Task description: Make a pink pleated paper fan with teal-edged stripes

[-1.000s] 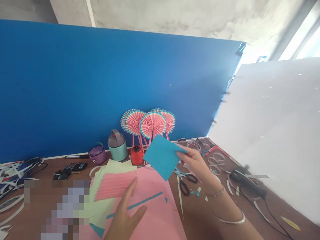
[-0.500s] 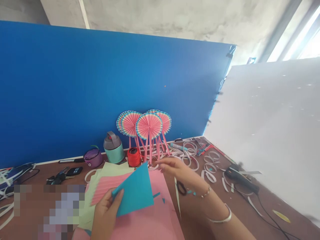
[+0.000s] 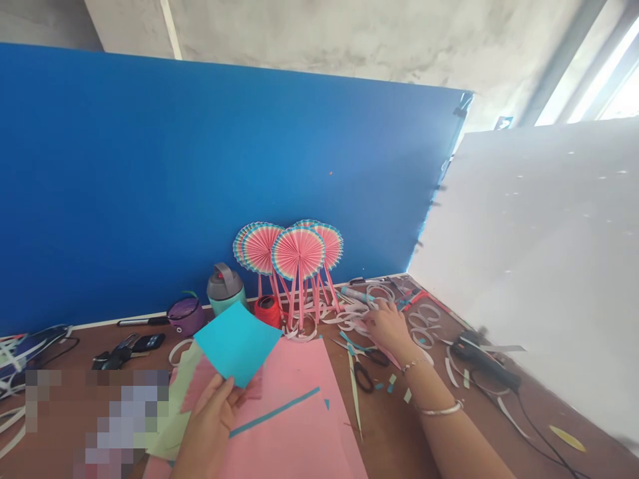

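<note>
My left hand (image 3: 212,402) pinches a blue sheet of paper (image 3: 237,342) by its lower corner, holding it up over a pleated pink piece of paper (image 3: 192,392) and pale green sheets (image 3: 167,426). A narrow blue paper strip (image 3: 274,412) lies on the large pink sheet (image 3: 304,432) below. To the right, my right hand (image 3: 389,329) reaches into a heap of curled white paper strips (image 3: 349,319). Its fingertips are partly hidden among them, so their grip is unclear. Scissors with black handles (image 3: 364,377) lie just left of that forearm.
Several pink pleated paper fans (image 3: 298,254) on stick legs stand against the blue partition (image 3: 200,153). Before it are a purple cup (image 3: 186,317), a teal flask (image 3: 224,293) and a red spool (image 3: 267,311). A black glue gun (image 3: 484,359) with a cord lies at right.
My right hand has moved right and away from me, from near the pink sheet's far edge to the curled strips. My left hand has tilted the blue paper and shifted it left, uncovering the blue strip.
</note>
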Action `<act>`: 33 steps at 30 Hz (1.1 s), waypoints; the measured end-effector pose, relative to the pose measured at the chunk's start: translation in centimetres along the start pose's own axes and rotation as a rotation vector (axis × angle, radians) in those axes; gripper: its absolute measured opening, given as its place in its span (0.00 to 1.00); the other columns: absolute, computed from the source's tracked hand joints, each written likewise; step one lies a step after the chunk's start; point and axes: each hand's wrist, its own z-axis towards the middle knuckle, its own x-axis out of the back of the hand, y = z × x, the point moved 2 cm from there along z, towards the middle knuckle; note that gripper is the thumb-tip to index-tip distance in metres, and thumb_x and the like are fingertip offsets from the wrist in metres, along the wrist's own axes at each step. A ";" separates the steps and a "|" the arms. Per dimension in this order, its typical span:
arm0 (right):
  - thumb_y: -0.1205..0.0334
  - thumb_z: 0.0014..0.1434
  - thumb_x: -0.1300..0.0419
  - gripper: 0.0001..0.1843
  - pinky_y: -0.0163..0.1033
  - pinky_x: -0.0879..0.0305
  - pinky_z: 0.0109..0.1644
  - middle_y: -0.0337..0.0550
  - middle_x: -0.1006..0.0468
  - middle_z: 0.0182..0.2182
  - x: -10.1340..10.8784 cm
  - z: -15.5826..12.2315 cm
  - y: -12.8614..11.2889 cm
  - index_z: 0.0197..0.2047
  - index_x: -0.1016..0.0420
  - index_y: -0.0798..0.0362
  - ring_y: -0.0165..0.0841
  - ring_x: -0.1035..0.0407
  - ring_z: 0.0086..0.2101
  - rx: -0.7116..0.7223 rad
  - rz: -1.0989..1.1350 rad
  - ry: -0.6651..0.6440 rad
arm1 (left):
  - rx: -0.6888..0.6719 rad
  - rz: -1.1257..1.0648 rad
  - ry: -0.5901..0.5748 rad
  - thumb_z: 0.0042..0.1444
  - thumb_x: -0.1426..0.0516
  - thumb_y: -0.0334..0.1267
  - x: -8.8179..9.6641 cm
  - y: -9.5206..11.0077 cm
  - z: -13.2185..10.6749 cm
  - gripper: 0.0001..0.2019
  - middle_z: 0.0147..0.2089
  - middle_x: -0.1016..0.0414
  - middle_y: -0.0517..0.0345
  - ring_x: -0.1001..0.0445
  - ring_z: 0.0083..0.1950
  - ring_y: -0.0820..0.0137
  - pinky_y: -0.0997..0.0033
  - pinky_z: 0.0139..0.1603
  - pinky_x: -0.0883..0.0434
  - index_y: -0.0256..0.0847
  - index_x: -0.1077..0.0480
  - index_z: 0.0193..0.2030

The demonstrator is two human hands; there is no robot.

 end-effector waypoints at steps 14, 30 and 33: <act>0.68 0.55 0.47 0.11 0.42 0.44 0.45 0.50 0.32 0.50 -0.9 0.3 0.8 0.37 0.25 0.52 0.43 0.41 0.48 -0.084 0.018 0.165 | -0.092 0.054 -0.128 0.44 0.35 0.44 1.8 -2.1 1.1 0.30 0.58 0.31 0.51 0.34 0.60 0.56 0.57 0.66 0.43 0.43 0.35 0.56; 0.64 0.57 0.45 0.14 0.52 0.44 0.52 0.44 0.36 0.57 -0.8 0.3 0.6 0.39 0.20 0.40 0.47 0.48 0.58 0.070 0.063 0.048 | -0.280 0.110 -0.051 0.43 0.36 0.49 1.3 -1.9 1.9 0.39 0.61 0.35 0.53 0.34 0.60 0.54 0.57 0.58 0.34 0.53 0.44 0.62; 0.64 0.58 0.46 0.14 0.53 0.44 0.53 0.45 0.36 0.58 -1.2 0.2 0.6 0.39 0.20 0.41 0.47 0.49 0.58 0.053 0.031 0.069 | -0.312 0.142 -0.014 0.43 0.36 0.49 1.4 -1.5 1.8 0.41 0.63 0.37 0.56 0.32 0.57 0.53 0.57 0.57 0.32 0.56 0.46 0.64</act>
